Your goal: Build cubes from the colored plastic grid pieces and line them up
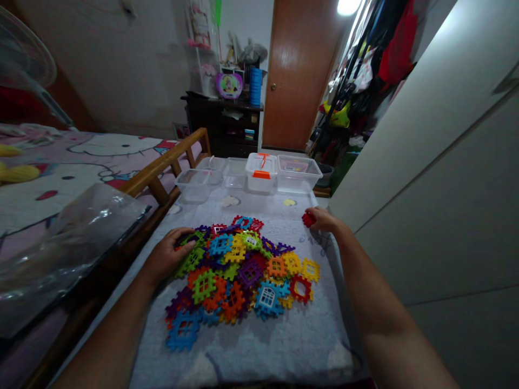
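A heap of toothed plastic building pieces in many colours lies on the cloth-covered table, several with window grids in them. At the heap's left side, my left hand rests against green pieces, thumb and fingers apart; its fingertips are partly hidden among them. Beyond the heap on the right, my right hand is closed on a red building piece, held near the table's right edge and apart from the heap. A blue piece forms the heap's near left corner.
Clear plastic boxes stand along the table's far end, one with a lid and orange clips. A wooden bed rail and a plastic bag are on the left. A pale cabinet borders the right.
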Demonstrator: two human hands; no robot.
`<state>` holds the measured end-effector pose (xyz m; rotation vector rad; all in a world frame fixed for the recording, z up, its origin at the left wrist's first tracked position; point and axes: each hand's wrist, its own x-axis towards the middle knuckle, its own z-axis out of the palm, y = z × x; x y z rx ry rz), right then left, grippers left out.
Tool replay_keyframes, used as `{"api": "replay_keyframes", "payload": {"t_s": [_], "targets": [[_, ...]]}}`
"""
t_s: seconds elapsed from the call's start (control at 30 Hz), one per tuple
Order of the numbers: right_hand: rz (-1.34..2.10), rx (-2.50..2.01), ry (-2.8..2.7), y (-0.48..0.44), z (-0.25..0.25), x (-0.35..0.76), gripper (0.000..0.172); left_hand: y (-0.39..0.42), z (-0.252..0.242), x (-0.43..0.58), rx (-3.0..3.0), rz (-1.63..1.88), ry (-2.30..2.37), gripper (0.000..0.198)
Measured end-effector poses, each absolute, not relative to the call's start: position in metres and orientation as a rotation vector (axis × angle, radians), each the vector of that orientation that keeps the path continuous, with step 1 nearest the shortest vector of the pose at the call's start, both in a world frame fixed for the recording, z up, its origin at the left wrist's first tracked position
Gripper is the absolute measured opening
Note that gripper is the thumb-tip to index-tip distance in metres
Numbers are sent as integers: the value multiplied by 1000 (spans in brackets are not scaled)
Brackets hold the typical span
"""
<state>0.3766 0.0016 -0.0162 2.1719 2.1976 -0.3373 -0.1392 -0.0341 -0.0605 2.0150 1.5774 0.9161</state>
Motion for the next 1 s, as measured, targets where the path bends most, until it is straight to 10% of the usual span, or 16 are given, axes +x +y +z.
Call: {"api": "replay_keyframes", "payload": {"t_s": [0.4, 0.67, 1.0], "targets": [[-302, 2150, 2169, 7, -17, 369, 50, -33, -64, -141, 1996, 902, 1574, 49], [-223, 2221, 2181, 4, 5, 354, 74, -36, -60, -137, 2009, 940, 1575, 47], [-787, 1938, 2694, 12, 6, 200, 30, -38, -58, -134, 1942, 981, 1547, 44]]}}
